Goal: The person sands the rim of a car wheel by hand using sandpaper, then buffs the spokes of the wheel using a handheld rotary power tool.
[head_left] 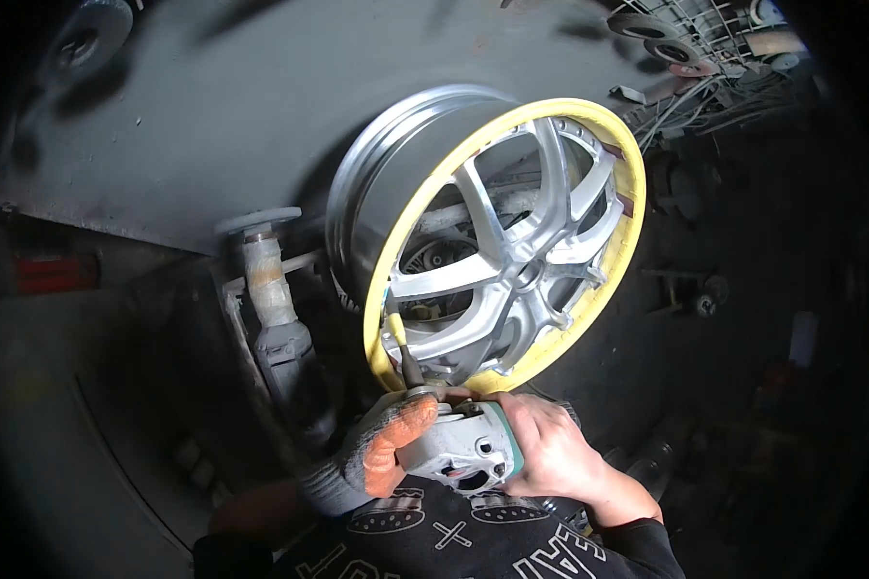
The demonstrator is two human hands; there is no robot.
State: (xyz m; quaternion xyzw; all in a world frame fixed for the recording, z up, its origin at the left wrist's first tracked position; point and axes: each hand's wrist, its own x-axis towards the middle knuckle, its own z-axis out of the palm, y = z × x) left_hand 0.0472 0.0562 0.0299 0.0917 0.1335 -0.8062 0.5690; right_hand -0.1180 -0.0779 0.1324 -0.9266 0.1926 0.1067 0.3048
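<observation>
My left hand, in a grey and orange work glove, is wrapped round the front of a grinder with a pale grey head and a teal section. Bare, my right hand grips the same tool from the other side. From its head a dark spindle carries a yellow tapered tip. That tip lies at the lower left edge of a silver alloy wheel, by the end of a spoke; whether it touches cannot be made out. A yellow band runs round the tilted wheel's front lip.
To the left stands a second grinder with a tape-wrapped neck and a flat disc on top. Behind the wheel is a grey panel. Discs, wire mesh and cables crowd the upper right. The surroundings below are dark.
</observation>
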